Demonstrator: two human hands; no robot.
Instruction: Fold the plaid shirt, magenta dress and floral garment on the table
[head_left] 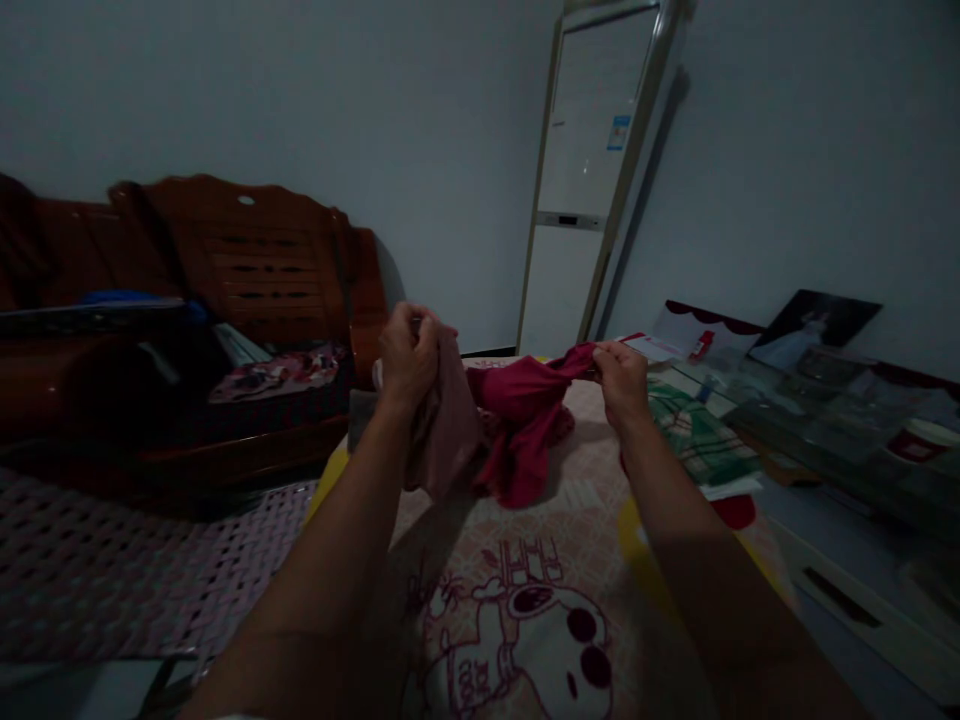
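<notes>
My left hand (409,352) is closed around the top of a dusty-pink garment (451,430), which hangs down from it in folds. Between the fingers of my right hand (622,380) is pinched one end of a magenta garment (525,390). That magenta cloth is pulled out sideways and droops in the middle, its lower part close to or on the padded cover (577,530). The two colours meet between my hands; whether they are one garment or two I cannot tell. A cartoon dog print marks the cover in front of me.
Folded green plaid cloth (697,435) lies by my right forearm, beside a glass-topped cabinet (810,410) bearing a photo and a cup. On the left stand a carved wooden seat (262,260) and a woven surface (150,570). Behind is a tall white appliance (570,190).
</notes>
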